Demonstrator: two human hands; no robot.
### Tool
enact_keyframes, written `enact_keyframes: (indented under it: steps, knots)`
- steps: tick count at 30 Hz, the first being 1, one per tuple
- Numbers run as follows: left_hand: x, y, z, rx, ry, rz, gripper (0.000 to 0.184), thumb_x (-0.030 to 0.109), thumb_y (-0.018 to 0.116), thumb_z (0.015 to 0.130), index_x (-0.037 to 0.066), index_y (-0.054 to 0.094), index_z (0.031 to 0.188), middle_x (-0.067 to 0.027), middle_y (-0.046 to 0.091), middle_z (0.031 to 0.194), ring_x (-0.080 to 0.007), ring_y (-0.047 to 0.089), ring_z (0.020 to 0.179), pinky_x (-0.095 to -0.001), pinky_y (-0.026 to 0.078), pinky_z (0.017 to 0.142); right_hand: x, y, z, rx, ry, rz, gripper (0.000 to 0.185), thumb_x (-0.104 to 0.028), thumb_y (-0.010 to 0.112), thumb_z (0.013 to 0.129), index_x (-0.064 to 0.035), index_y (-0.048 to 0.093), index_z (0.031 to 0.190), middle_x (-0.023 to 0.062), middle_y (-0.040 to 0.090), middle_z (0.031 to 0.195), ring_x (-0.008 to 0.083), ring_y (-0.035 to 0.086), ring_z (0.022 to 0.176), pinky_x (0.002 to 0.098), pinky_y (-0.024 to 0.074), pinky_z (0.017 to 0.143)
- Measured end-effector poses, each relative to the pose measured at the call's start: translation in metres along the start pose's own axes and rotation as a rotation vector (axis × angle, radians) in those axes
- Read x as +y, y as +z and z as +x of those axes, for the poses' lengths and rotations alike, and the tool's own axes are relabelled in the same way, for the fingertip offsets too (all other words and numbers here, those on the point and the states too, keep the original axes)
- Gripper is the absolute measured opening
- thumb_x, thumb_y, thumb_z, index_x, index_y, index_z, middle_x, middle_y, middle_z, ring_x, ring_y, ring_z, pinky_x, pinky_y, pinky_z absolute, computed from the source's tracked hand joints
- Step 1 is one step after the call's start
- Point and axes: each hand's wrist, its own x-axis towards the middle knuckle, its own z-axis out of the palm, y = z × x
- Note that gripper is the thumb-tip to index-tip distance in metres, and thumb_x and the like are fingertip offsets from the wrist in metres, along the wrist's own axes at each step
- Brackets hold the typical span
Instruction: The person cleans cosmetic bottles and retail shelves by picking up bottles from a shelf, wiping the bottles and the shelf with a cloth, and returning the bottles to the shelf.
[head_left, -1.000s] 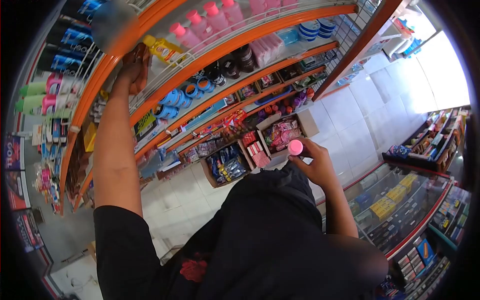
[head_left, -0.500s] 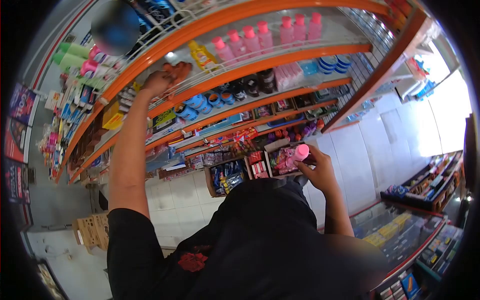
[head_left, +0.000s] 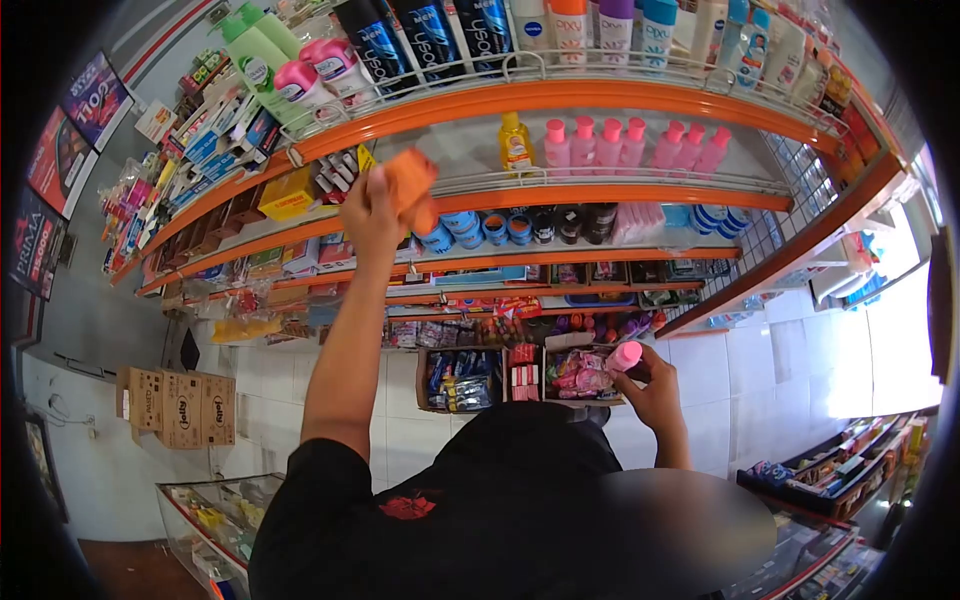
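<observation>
My left hand (head_left: 368, 212) is closed around a bunched orange cloth (head_left: 408, 188), raised in front of the second shelf's orange edge. Low on the right, my right hand (head_left: 654, 392) grips a pink bottle (head_left: 626, 354) by its side, its pink cap tilted up towards me. Several matching pink bottles (head_left: 608, 144) stand in a row on the second shelf. To their left is a yellow bottle (head_left: 514, 146) with a yellow cap. Blue tins (head_left: 464, 228) sit on the shelf below, just right of the cloth.
Dark blue spray cans (head_left: 428, 42) and other toiletries line the top shelf behind a wire rail (head_left: 420, 84). Open boxes of packets (head_left: 462, 380) stand near the floor before me. Cardboard cartons (head_left: 182, 408) are at the left, a glass display case (head_left: 215, 520) at the lower left.
My left hand has drawn the cloth off the shelf, out towards me. My right hand still holds the pink bottle. The view has shifted, showing more of the top shelf.
</observation>
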Motion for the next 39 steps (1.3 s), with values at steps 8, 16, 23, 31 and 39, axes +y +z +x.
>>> enact_keyframes:
  steps: [8,16,23,31,39]
  knots:
    - [-0.064,-0.114,-0.011,-0.041,0.056,0.637,0.027,0.026,0.068,0.099,0.001,0.072,0.106,-0.0195,0.071,0.098,-0.0363,0.069,0.091,-0.0444,0.053,0.08,0.005,0.008,-0.01,-0.025,0.053,0.019,0.046,-0.008,0.08,0.087,0.0047,0.063,0.128,0.0149,0.077,0.102,0.0215,0.077,0.095,0.0339,0.0611,0.085]
    - [-0.092,-0.104,0.023,-0.282,0.059,0.671,0.029,0.029,0.069,0.096,0.004,0.072,0.111,-0.0211,0.072,0.106,-0.0426,0.068,0.1,-0.0491,0.053,0.086,-0.009,0.007,-0.009,-0.021,0.011,0.004,0.047,-0.008,0.08,0.087,0.0062,0.062,0.129,0.0161,0.077,0.102,0.021,0.077,0.095,0.0338,0.061,0.086]
    - [-0.077,-0.102,0.024,-0.329,-0.121,0.428,0.028,0.026,0.068,0.098,0.002,0.068,0.113,-0.0159,0.074,0.103,-0.0299,0.071,0.085,-0.0409,0.055,0.08,-0.013,-0.007,-0.015,0.131,-0.009,-0.03,0.048,-0.012,0.08,0.089,0.0035,0.06,0.129,0.0168,0.077,0.106,0.0241,0.077,0.096,0.0368,0.06,0.084]
    - [-0.101,-0.101,0.034,-0.344,-0.083,0.32,0.039,0.03,0.065,0.103,0.0,0.062,0.129,-0.0166,0.072,0.114,-0.028,0.069,0.106,-0.039,0.052,0.094,-0.055,-0.091,0.025,0.334,0.015,0.057,0.052,-0.009,0.075,0.094,0.0012,0.053,0.139,0.0098,0.072,0.112,0.0157,0.069,0.1,0.032,0.0563,0.087]
    - [-0.051,-0.093,-0.036,-0.144,-0.114,0.407,0.051,0.039,0.064,0.104,-0.005,0.061,0.13,-0.0185,0.067,0.126,-0.0277,0.063,0.118,-0.0386,0.047,0.102,-0.063,-0.189,0.101,0.542,-0.12,-0.105,0.059,-0.024,0.088,0.083,-0.0037,0.064,0.133,0.0111,0.076,0.11,0.0197,0.072,0.102,0.0357,0.0558,0.093]
